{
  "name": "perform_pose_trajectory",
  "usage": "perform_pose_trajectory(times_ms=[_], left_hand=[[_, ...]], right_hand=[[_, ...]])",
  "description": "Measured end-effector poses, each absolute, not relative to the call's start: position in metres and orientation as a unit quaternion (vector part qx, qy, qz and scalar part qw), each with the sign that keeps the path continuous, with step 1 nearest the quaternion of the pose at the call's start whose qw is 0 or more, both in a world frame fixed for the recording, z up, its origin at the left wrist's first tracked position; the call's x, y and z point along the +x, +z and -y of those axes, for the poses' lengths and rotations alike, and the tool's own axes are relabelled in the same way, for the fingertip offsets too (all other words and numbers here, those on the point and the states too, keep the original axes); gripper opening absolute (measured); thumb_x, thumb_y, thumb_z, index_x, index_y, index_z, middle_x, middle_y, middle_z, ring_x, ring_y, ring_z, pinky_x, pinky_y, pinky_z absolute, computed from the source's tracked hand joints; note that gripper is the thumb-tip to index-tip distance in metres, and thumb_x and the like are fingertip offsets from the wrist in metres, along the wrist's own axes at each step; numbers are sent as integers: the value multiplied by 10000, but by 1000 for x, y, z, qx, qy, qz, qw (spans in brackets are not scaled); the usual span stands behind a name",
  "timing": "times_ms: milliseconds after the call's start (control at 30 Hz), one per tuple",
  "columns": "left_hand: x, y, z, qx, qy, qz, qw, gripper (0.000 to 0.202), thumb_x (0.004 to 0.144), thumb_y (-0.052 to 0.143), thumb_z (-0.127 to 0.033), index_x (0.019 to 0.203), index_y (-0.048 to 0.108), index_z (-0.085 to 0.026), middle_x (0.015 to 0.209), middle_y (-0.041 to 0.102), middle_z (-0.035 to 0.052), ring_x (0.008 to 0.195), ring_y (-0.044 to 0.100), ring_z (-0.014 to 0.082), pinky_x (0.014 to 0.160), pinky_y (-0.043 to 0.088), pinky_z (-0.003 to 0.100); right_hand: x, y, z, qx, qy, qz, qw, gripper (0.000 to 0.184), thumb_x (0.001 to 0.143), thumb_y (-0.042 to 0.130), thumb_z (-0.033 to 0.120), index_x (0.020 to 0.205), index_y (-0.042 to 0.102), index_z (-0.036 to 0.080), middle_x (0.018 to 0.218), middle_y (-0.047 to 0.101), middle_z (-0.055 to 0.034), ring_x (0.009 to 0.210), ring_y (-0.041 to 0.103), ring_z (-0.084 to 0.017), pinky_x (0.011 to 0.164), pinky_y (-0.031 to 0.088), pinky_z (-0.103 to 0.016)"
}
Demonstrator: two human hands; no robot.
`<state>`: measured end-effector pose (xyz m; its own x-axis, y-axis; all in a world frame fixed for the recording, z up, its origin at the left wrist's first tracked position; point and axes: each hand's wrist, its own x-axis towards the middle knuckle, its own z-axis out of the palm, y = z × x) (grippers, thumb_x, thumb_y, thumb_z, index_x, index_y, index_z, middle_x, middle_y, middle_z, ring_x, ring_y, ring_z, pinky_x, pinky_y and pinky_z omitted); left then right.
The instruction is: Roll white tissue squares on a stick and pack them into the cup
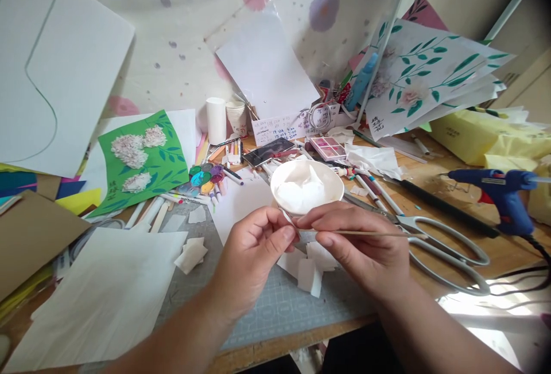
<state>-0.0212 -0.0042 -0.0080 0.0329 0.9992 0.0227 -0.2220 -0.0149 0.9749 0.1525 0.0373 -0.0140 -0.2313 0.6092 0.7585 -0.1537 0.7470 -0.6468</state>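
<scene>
My right hand [361, 242] is closed around a thin wooden stick [374, 233], which lies almost level and points out to the right. Its other end meets the fingertips of my left hand [258, 250], pinched on a small white piece of paper [285, 215]. Just beyond both hands stands a white bowl [278, 196] with crumpled white paper [303, 190] inside. Beneath the hands, several small white paper pieces [310, 276] lie on the grey cutting mat [258, 322]. My fingers hide where stick and paper meet.
Large scissors [451, 256] lie at right, near a blue glue gun [499, 184] with its cord. A stack of white paper sheets [103, 282] covers the left front. Behind are a green flower picture [142, 162], paint pots [206, 176], a phone [267, 152] and paper cups [216, 120].
</scene>
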Motion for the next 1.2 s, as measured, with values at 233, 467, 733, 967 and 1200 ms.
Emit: perform_pose_trajectory(times_ms=[233, 467, 733, 967, 1200], left_hand=[[-21, -7, 4, 468, 544, -443, 537, 97, 854, 705, -204, 768, 677, -172, 692, 641, -24, 685, 585, 105, 663, 470, 199], [-21, -5, 4, 471, 538, -454, 531, 94, 842, 696, -202, 756, 674, -169, 686, 634, -13, 682, 584, 126, 659, 471, 231], [-22, -6, 4, 451, 541, -434, 562, 78, 850, 685, -185, 774, 699, -175, 709, 664, -18, 691, 590, 105, 676, 479, 202], [-21, -5, 5, 439, 549, -424, 571, 91, 839, 667, -154, 761, 710, -172, 693, 677, -13, 683, 599, 104, 673, 482, 196], [-20, -3, 4, 435, 550, -425, 572, 80, 828, 681, -168, 752, 706, -166, 688, 678, -11, 677, 599, 106, 671, 483, 199]], right_hand=[[152, -15, -36, -154, 332, 714, 597, 155, 861, 710, 95, 939, 756, 221, 920, 823, -65, 866, 790, -214, 778, 650, -335], [152, -16, -34, -164, 341, 709, 595, 147, 872, 709, 119, 952, 755, 233, 912, 822, -58, 867, 789, -218, 778, 654, -349], [152, -17, -35, -167, 328, 717, 592, 146, 870, 709, 116, 946, 757, 232, 916, 820, -60, 867, 789, -214, 779, 655, -342], [152, -17, -35, -159, 334, 715, 594, 177, 855, 715, 78, 951, 754, 221, 924, 819, -60, 880, 788, -206, 793, 647, -317], [153, -18, -35, -160, 335, 714, 593, 193, 853, 714, 66, 957, 757, 222, 928, 820, -47, 877, 790, -194, 799, 641, -296]])
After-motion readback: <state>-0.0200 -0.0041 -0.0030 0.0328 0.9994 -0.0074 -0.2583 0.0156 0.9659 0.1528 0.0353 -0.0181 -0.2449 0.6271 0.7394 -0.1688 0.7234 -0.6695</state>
